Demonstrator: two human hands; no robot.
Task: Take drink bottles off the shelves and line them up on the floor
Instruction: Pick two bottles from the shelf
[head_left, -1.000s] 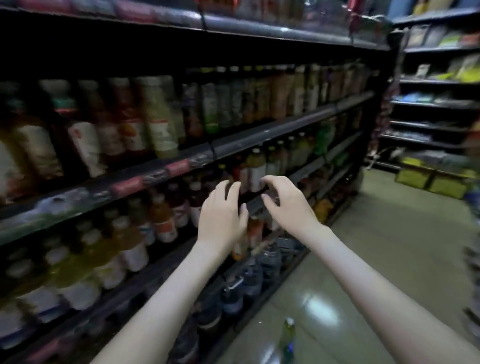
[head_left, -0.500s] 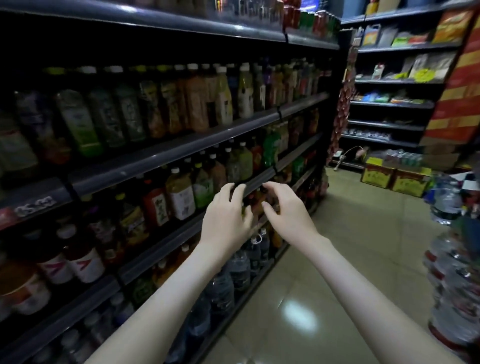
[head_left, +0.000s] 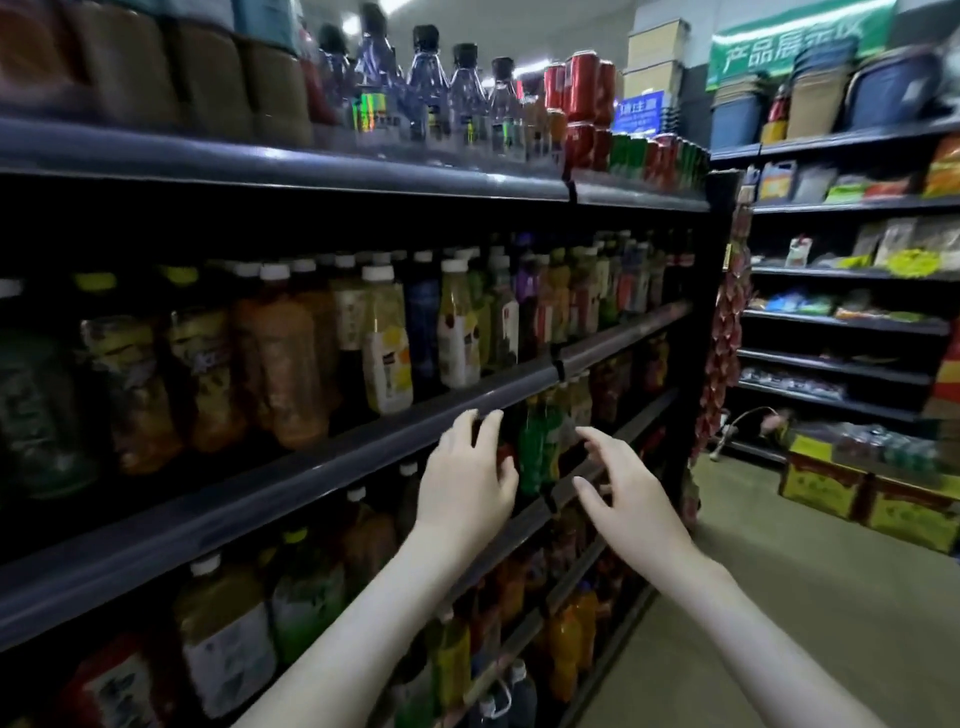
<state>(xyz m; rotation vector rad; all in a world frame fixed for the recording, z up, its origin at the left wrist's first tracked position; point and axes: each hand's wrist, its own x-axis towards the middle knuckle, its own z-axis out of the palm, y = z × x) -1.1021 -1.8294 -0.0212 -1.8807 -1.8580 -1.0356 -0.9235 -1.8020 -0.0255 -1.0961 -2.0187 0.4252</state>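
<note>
Two hands are reaching out in front of me toward the drink shelves. My left hand is hanging in the air with its fingers spread, and it is gripping nothing. My right hand is doing the same, with its fingers loose and curled a little. Between them, a green bottle is standing on the shelf, just past my fingertips. I cannot tell if my left fingers are touching the shelf edge. Lots of juice bottles are standing in rows on the shelf above. Red cans are sitting up top. Yellow boxes are sitting on the floor far off.
</note>
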